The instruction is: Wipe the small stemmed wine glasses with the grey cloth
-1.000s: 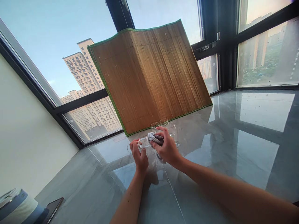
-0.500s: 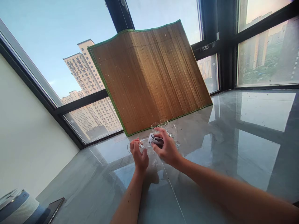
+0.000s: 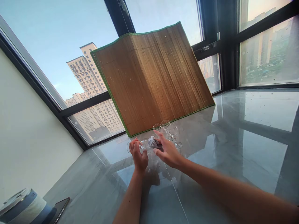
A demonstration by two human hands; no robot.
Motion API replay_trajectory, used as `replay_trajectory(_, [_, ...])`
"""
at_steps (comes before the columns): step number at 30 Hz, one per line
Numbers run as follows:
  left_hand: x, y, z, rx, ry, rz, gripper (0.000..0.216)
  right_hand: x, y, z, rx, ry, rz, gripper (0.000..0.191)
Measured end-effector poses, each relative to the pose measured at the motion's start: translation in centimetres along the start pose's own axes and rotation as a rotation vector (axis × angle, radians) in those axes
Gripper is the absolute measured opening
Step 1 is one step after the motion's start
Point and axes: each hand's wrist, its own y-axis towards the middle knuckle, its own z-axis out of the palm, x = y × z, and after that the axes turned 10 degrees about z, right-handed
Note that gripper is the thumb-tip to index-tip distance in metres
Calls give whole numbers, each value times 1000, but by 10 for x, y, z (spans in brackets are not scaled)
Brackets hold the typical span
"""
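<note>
My left hand (image 3: pixel 138 156) grips a clear stemmed glass (image 3: pixel 144 144) that lies tilted on its side above the glossy grey table (image 3: pixel 233 149). A grey-white cloth (image 3: pixel 154 142) is stuffed into the glass's bowl. My right hand (image 3: pixel 167 150) is at the bowl's mouth, fingers pressed on the cloth, thumb spread below. Right behind it three more stemmed glasses (image 3: pixel 172 133) stand upright in a tight group.
A bamboo mat (image 3: pixel 151 74) with green edging leans against the window frame behind the glasses. A dark phone (image 3: pixel 59 210) and a round white-and-blue device (image 3: pixel 21 208) sit at the table's near left corner. Large windows surround the table.
The cloth has gone deeper into the glass. My right hand's fingers have loosened from a fist round the cloth to a flatter push at the bowl's mouth. The view shifted slightly.
</note>
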Motion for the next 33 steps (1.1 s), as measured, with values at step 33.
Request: replay_trajectory(33, [-6,-6,14,202,9,-80,22,5,-6,4,140,-151,91,85])
